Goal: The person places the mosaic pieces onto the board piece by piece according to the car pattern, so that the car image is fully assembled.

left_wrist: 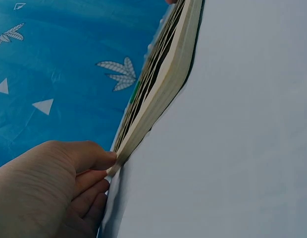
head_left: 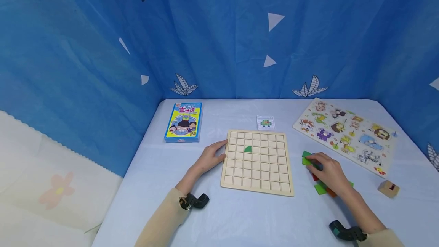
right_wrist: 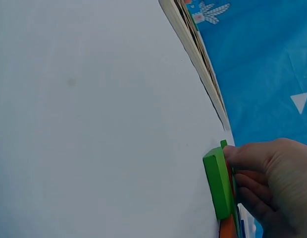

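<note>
A pale wooden grid board [head_left: 257, 191] lies on the table, with a green quarter-round piece [head_left: 248, 149] in one of its upper squares. My left hand [head_left: 207, 158] rests against the board's left edge; in the left wrist view the thumb [left_wrist: 101, 157] touches that edge, fingers beside it. To the board's right, my right hand [head_left: 327, 172] is over a loose pile of coloured pieces. Its thumb and index finger pinch a light green piece [head_left: 306, 161] at the pile's far side. A dark green piece [head_left: 306, 154] is beside it. The palm hides part of the pile.
A small picture card [head_left: 265, 123] lies behind the board. At the back left is a blue and yellow box [head_left: 183, 122]. An animal puzzle board [head_left: 346, 136] lies at the back right, with a wooden block [head_left: 389, 188] near its front corner.
</note>
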The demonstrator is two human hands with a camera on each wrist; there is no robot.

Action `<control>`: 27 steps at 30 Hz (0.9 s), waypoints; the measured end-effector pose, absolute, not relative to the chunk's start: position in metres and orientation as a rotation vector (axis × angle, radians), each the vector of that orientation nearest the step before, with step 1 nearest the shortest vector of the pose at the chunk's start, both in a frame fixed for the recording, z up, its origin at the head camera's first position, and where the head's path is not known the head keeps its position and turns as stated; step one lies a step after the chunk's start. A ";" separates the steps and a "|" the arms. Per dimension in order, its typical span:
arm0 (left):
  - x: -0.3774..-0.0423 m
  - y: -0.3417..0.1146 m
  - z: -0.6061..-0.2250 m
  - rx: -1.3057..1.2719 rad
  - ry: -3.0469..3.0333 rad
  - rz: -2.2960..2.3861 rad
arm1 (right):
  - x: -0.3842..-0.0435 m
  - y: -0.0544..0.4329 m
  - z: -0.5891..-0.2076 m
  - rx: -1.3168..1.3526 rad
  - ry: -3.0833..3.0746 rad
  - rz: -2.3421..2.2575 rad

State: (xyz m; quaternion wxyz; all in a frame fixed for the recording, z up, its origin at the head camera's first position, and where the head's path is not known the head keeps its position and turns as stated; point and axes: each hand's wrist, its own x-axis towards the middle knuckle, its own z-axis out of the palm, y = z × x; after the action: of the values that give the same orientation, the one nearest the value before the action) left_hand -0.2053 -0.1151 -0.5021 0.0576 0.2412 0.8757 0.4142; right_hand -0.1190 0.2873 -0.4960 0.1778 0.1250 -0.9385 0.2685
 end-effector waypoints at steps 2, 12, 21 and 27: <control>-0.205 -0.115 -0.502 0.727 2.655 1.257 | -0.119 0.287 -0.496 0.352 -2.658 0.766; -0.205 -0.115 -0.505 0.717 2.655 1.259 | -0.118 0.288 -0.497 0.342 -2.680 0.780; -0.207 -0.115 -0.504 0.731 2.662 1.253 | -0.120 0.286 -0.489 0.311 -2.702 0.826; -0.206 -0.115 -0.503 0.713 2.662 1.256 | -0.129 0.279 -0.465 0.327 -2.664 0.891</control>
State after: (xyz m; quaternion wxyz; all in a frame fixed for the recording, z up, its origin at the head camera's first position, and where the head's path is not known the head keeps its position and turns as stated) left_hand -0.2060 -0.1146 -0.5030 0.0567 0.2351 0.8775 0.4141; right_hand -0.1294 0.2795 -0.4654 0.1559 0.1141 -0.9305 0.3112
